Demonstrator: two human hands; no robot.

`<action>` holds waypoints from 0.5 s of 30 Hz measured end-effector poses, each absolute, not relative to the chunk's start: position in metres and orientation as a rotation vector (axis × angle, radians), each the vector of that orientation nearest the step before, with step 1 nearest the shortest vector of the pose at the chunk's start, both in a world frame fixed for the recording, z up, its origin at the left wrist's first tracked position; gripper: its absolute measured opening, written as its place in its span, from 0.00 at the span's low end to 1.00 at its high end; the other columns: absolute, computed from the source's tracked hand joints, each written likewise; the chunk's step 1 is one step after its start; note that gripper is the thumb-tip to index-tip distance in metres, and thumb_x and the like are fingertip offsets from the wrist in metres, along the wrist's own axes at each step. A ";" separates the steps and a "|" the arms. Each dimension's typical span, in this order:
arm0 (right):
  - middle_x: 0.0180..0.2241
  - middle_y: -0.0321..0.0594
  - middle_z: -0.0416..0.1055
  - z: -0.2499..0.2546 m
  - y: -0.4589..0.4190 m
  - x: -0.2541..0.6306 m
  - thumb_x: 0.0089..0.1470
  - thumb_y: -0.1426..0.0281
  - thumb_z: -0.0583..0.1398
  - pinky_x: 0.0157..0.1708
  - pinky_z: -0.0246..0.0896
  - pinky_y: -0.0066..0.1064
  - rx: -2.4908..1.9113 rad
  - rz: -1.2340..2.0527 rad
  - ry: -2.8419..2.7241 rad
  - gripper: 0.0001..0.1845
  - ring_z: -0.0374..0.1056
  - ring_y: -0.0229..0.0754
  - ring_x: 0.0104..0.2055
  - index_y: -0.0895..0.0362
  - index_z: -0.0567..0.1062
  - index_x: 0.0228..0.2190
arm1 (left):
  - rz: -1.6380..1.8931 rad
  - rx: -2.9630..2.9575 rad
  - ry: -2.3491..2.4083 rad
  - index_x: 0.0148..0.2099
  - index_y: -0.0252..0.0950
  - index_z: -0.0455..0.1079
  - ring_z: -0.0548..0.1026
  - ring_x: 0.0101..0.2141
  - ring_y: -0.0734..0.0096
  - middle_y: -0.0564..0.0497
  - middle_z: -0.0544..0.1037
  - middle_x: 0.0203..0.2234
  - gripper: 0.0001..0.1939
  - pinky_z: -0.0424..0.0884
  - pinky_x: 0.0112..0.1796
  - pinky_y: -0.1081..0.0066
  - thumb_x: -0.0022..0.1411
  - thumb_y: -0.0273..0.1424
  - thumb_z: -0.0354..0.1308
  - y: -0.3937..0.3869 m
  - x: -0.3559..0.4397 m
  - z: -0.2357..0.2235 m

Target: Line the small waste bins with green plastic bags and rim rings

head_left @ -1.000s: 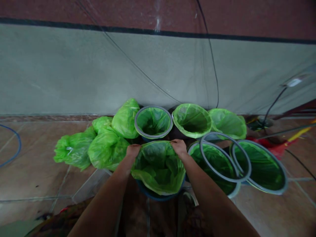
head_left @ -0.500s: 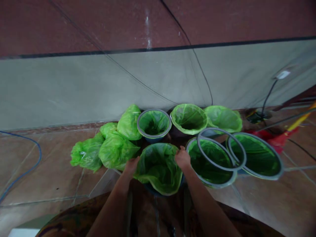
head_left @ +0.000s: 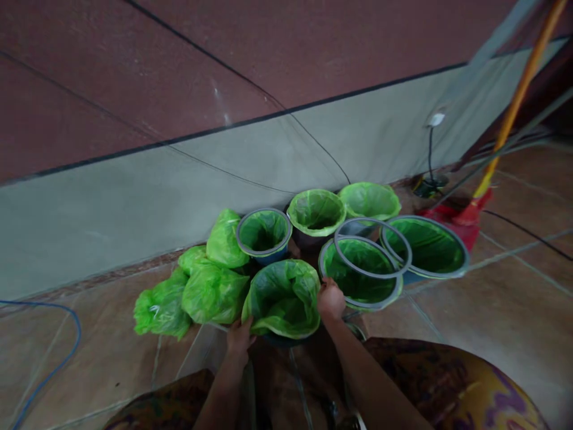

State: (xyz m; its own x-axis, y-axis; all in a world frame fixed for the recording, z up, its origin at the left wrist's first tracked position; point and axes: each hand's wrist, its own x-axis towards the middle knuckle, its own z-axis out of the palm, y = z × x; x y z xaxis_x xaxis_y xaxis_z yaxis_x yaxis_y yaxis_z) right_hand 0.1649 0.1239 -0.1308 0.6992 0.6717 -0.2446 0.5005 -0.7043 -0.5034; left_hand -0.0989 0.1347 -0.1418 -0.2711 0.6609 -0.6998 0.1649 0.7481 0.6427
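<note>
Between my hands stands a dark waste bin (head_left: 286, 341) lined with a green plastic bag (head_left: 283, 298), its edge folded loosely over the rim. My left hand (head_left: 240, 336) grips the bag at the rim's near left side, fingers partly hidden. On the right side, my right hand (head_left: 332, 298) is closed at the bag's edge, with its fingertips partly out of sight. Right beside that hand is another lined bin (head_left: 358, 279) with a grey ring fitted. A loose grey ring (head_left: 406, 243) lies across this bin and its neighbour.
Several filled green bags (head_left: 213, 292) lie at the left. Behind are a ringed bin (head_left: 264, 234) and lined bins without rings (head_left: 316, 210). Farther right are another ringed bin (head_left: 427, 245), a red dustpan (head_left: 468, 218) and a yellow-orange pole (head_left: 514, 107). A blue hose (head_left: 74, 352) crosses the floor.
My left hand has shifted down along the rim toward the near side. My right hand stays at the right edge. The bag's near edge sags less, and the view has tilted.
</note>
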 end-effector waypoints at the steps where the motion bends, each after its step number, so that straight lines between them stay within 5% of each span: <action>1: 0.47 0.50 0.75 -0.130 0.123 0.165 0.60 0.75 0.49 0.40 0.62 0.29 -2.506 0.592 -0.909 0.20 0.73 0.45 0.45 0.60 0.73 0.49 | 0.565 0.600 1.813 0.45 0.36 0.68 0.78 0.36 0.67 0.46 0.77 0.39 0.15 0.75 0.33 0.72 0.57 0.37 0.60 0.132 -0.096 -0.139; 8: 0.38 0.53 0.77 -0.125 0.117 0.165 0.62 0.66 0.51 0.38 0.62 0.32 -2.553 0.660 -0.973 0.18 0.74 0.49 0.41 0.63 0.75 0.43 | 0.591 0.576 1.807 0.43 0.37 0.67 0.79 0.36 0.65 0.48 0.78 0.36 0.18 0.76 0.35 0.70 0.49 0.31 0.66 0.113 -0.087 -0.131; 15: 0.34 0.47 0.78 -0.135 0.103 0.167 0.58 0.73 0.51 0.36 0.61 0.29 -2.482 0.646 -0.831 0.16 0.74 0.45 0.37 0.59 0.78 0.36 | 0.653 0.689 1.716 0.36 0.40 0.69 0.80 0.40 0.66 0.50 0.80 0.35 0.10 0.74 0.42 0.70 0.49 0.26 0.60 0.093 -0.083 -0.134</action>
